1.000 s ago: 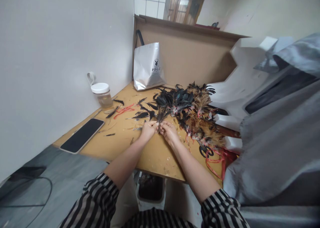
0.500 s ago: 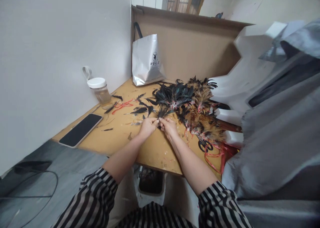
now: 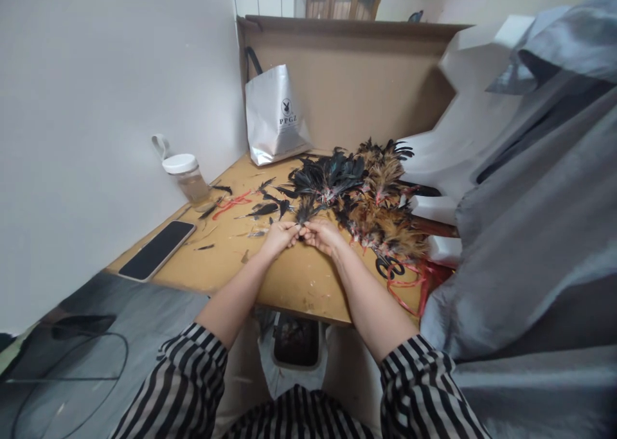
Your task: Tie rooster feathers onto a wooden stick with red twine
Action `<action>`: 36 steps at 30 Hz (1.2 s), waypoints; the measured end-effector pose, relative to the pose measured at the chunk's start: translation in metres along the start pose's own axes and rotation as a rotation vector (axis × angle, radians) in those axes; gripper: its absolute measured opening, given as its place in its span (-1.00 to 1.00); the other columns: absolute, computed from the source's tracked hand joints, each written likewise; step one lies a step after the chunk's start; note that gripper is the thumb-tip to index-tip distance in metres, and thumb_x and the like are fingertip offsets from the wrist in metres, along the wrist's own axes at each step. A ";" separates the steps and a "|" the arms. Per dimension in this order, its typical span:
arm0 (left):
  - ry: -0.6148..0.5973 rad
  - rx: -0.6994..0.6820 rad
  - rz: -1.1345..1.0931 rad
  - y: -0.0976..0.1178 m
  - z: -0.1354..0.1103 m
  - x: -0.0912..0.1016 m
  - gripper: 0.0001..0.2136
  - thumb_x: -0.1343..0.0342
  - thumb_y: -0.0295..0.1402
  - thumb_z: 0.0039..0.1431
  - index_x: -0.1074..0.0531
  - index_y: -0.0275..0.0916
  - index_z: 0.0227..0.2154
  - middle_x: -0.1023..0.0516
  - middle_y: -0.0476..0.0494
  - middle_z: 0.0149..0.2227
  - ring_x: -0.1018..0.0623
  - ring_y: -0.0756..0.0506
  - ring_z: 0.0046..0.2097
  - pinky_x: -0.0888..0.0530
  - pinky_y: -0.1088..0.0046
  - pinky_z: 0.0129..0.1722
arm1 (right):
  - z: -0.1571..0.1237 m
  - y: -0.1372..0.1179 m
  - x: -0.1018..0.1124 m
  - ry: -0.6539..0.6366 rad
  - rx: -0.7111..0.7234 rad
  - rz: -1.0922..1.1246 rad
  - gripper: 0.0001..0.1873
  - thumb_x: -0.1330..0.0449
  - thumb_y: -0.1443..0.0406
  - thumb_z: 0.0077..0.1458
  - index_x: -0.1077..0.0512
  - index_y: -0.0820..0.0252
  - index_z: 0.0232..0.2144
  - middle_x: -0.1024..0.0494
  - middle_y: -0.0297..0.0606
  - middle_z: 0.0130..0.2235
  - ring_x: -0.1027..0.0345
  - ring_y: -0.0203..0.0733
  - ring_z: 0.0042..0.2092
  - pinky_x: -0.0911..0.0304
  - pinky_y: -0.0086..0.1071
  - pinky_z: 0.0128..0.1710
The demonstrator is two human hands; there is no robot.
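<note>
My left hand (image 3: 283,237) and my right hand (image 3: 322,234) meet above the middle of the table (image 3: 308,285). Between their pinched fingertips is the base of a small dark feather bunch (image 3: 305,211), its tips pointing away from me. Just behind it lies a pile of glossy black feathers (image 3: 330,175). Brown feather bunches (image 3: 385,223) with red ties at their bases lie right of my right hand. Loose black feathers (image 3: 265,209) are scattered beyond my left hand. The fingertips cover the lower end of the held bunch.
A phone (image 3: 157,251) and a lidded jar (image 3: 187,179) of amber liquid are on the left. A silver bag (image 3: 276,117) stands at the back. Black scissors (image 3: 389,267) and red string (image 3: 409,297) lie right. Below the table edge is a bin (image 3: 296,342).
The camera view has shifted slightly. My hands stay together at the feather bunch, whose fanned tips now show more clearly above the fingers.
</note>
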State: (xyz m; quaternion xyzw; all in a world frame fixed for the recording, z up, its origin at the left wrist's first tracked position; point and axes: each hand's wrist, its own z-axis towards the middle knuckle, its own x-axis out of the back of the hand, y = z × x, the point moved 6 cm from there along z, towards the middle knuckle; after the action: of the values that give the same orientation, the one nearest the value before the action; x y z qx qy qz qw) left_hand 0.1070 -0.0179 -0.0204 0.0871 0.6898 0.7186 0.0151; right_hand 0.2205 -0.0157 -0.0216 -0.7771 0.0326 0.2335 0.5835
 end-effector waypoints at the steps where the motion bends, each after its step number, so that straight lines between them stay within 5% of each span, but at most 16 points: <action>1: -0.011 0.010 -0.028 0.000 0.000 0.000 -0.73 -0.11 -0.19 -0.06 -0.40 -0.34 -0.61 -0.28 0.04 -0.76 -0.21 0.11 -0.72 -0.10 0.59 -0.71 | -0.001 -0.001 0.000 -0.013 0.009 0.002 -0.88 -0.20 0.38 -0.10 -0.35 0.31 -0.61 -0.46 -0.29 -0.64 -0.20 -0.45 -0.66 -0.18 -0.58 -0.66; 12: -0.020 0.024 -0.138 -0.001 0.002 0.002 -0.74 -0.14 -0.23 -0.08 -0.35 -0.33 -0.66 -0.31 0.02 -0.75 -0.25 0.12 -0.71 -0.13 0.60 -0.71 | 0.003 -0.002 0.001 0.013 0.069 -0.110 -0.81 -0.29 0.29 -0.24 -0.36 0.29 -0.64 -0.42 -0.35 -0.67 -0.10 -0.47 -0.69 -0.03 -0.57 -0.71; 16: 0.034 0.035 -0.107 -0.003 0.003 0.007 -0.78 -0.12 -0.26 -0.06 -0.36 -0.33 -0.63 -0.32 0.02 -0.74 -0.25 0.11 -0.72 -0.13 0.59 -0.72 | 0.002 -0.010 0.007 0.123 0.177 -0.488 -0.87 -0.22 0.28 -0.17 -0.43 0.26 -0.59 -0.43 -0.34 -0.64 -0.16 -0.40 -0.64 -0.05 -0.51 -0.64; 19: 0.052 0.030 -0.005 -0.003 0.003 0.008 -0.78 -0.09 -0.28 -0.03 -0.35 -0.32 -0.64 -0.30 0.04 -0.76 -0.23 0.11 -0.73 -0.13 0.60 -0.72 | -0.010 -0.027 0.002 0.199 0.399 -0.878 -0.86 -0.15 0.34 -0.11 -0.44 0.23 -0.63 -0.42 -0.33 -0.63 -0.19 -0.35 -0.58 -0.06 -0.47 -0.55; 23: -0.054 -0.007 0.156 0.000 0.000 0.003 -0.75 -0.06 -0.29 -0.01 -0.31 -0.30 -0.70 -0.26 0.05 -0.79 -0.21 0.12 -0.74 -0.12 0.61 -0.71 | -0.035 -0.046 -0.022 0.193 0.718 -1.256 -0.84 -0.11 0.36 -0.03 -0.48 0.21 -0.55 -0.47 -0.23 -0.45 -0.26 -0.27 -0.41 -0.08 -0.42 -0.38; 26: -0.204 0.011 0.194 0.001 -0.005 -0.002 -0.79 -0.10 -0.30 -0.05 -0.36 -0.32 -0.67 -0.28 0.05 -0.77 -0.23 0.12 -0.73 -0.14 0.62 -0.71 | -0.045 -0.053 -0.029 0.117 0.777 -1.345 -0.83 -0.11 0.35 -0.01 -0.49 0.21 -0.53 -0.45 -0.20 -0.41 -0.25 -0.25 -0.36 -0.08 -0.42 -0.35; 29: -0.431 0.056 0.154 0.004 -0.016 -0.008 -0.80 -0.14 -0.28 -0.08 -0.47 -0.35 -0.57 -0.33 0.01 -0.70 -0.25 0.12 -0.71 -0.16 0.61 -0.70 | -0.040 -0.053 -0.019 -0.044 0.660 -1.248 -0.85 -0.15 0.34 -0.05 -0.50 0.22 -0.57 -0.46 -0.27 -0.48 -0.25 -0.29 -0.42 -0.11 -0.44 -0.38; 33: -0.730 0.156 0.074 0.008 -0.036 -0.014 -0.76 -0.18 -0.24 -0.09 -0.52 -0.37 -0.50 -0.37 -0.04 -0.67 -0.23 0.12 -0.71 -0.10 0.60 -0.72 | -0.030 -0.034 -0.001 -0.373 0.245 -0.915 -0.87 -0.24 0.28 -0.15 -0.52 0.25 -0.53 -0.50 -0.34 -0.55 -0.26 -0.34 -0.52 -0.17 -0.49 -0.47; 36: -0.843 0.226 -0.026 0.008 -0.045 -0.018 -0.76 -0.22 -0.24 -0.12 -0.52 -0.37 -0.48 -0.37 -0.05 -0.68 -0.22 0.12 -0.71 -0.07 0.60 -0.73 | -0.028 -0.021 0.001 -0.419 0.060 -0.668 -0.83 -0.31 0.29 -0.26 -0.51 0.33 -0.55 -0.49 -0.34 -0.58 -0.26 -0.35 -0.55 -0.18 -0.51 -0.54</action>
State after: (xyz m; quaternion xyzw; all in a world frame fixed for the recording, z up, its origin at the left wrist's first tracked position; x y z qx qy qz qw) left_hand 0.1189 -0.0654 -0.0156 0.3655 0.6985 0.5400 0.2949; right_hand 0.2373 -0.0347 0.0021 -0.6630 -0.3350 0.1832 0.6440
